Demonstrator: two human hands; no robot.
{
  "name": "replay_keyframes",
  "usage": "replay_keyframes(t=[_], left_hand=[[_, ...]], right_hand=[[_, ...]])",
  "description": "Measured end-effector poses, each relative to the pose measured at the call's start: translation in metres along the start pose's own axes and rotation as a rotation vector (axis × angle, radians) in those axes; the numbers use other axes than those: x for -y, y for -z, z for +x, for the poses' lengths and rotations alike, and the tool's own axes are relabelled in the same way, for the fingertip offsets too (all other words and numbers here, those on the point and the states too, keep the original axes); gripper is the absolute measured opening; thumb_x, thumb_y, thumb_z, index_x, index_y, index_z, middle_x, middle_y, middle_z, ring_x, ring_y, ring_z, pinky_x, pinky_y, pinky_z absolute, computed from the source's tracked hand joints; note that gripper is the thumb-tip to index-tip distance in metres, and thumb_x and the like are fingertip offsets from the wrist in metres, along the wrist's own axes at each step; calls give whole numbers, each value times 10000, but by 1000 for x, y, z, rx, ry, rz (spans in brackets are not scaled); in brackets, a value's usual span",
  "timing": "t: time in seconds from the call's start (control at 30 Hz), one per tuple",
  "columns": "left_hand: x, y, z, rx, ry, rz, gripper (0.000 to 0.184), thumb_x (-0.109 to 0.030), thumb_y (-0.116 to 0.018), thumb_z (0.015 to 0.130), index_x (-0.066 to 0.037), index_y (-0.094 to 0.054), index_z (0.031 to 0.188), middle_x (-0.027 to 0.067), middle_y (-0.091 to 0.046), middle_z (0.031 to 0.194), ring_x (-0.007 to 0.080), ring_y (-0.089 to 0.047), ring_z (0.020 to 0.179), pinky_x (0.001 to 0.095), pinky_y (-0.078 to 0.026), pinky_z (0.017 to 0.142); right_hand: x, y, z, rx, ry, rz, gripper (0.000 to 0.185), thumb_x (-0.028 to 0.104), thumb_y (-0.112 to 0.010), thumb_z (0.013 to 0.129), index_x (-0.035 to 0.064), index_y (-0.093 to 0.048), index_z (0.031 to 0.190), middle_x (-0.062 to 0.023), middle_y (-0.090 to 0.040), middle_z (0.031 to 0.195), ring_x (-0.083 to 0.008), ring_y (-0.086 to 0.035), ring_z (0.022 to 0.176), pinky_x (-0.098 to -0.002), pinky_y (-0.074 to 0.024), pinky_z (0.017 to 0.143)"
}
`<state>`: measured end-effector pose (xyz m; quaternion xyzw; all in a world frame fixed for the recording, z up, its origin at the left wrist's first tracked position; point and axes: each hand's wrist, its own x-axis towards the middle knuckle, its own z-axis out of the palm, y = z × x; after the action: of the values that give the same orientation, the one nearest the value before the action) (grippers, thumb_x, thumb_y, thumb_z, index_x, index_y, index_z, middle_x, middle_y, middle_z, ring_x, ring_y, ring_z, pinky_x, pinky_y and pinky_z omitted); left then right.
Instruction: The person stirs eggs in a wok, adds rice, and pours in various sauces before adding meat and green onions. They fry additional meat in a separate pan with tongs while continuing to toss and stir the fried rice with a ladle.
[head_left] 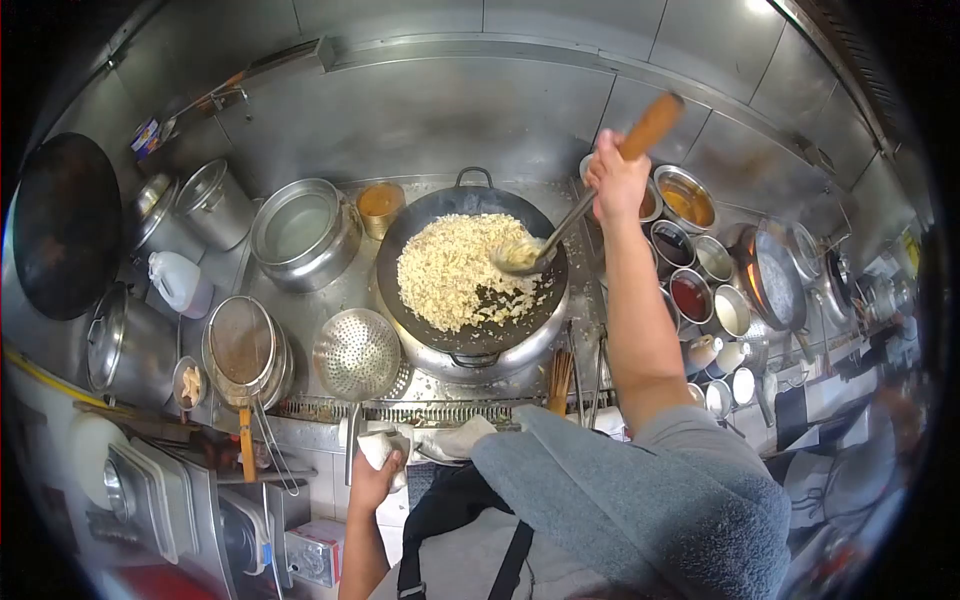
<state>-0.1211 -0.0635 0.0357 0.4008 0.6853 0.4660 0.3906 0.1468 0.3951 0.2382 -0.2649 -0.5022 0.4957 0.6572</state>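
Note:
My right hand [618, 183] is closed around the metal shaft of a ladle [570, 220], just below its wooden handle, which points up and right. The ladle's bowl rests among pale yellow fried rice [450, 270] in a large black wok [400, 235]. Dark wok surface shows through at the lower right of the rice. Near the stove's front edge, my left hand [373, 485] is closed on a folded white cloth [378, 448]. Beside it runs the handle of a perforated skimmer [357, 355], whose round bowl lies left of the wok.
A large metal pot [305, 235] and a tin of brown sauce [380, 203] stand left of the wok. Sauce containers [690, 296] crowd the right side. A wire strainer [240, 345] sits over a pot at left. A bamboo brush [560, 380] lies at the front.

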Motion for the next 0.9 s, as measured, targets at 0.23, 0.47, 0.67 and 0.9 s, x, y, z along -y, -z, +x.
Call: replay_keyframes(t=[0.23,0.47,0.67,0.9], left_hand=[[-6,-43,-4,36,5,-31,387,-228,-668,859,16,-569,1142,87,-662,939,168,-605,836,324,-487,738],[12,-46,-14,-11,104,-68,411,-235,-659,859,23,-555,1161,120,-654,998,204,-617,890,340,-486,778],[4,-45,-30,-36,56,25,448,-262,-668,853,28,-542,1170,126,-640,1000,220,-608,939,354,-484,818],[11,-35,-38,-62,31,17,407,-224,-655,876,24,-548,1180,100,-657,966,169,-630,849,314,-502,757]], right_hand=[[-23,-27,15,37,-146,-19,268,207,-680,885,70,-500,742,-2,-477,535,-100,-417,405,-274,-335,369],[-73,-8,-17,-169,75,84,274,153,-648,900,94,-447,723,35,-420,507,-101,-428,402,-260,-324,368],[12,-18,39,41,0,-77,301,220,-672,889,86,-492,689,17,-457,506,-112,-433,390,-283,-321,361],[-45,-19,26,-86,-205,-88,258,197,-656,897,65,-475,770,-3,-438,511,-112,-410,375,-283,-339,360]])
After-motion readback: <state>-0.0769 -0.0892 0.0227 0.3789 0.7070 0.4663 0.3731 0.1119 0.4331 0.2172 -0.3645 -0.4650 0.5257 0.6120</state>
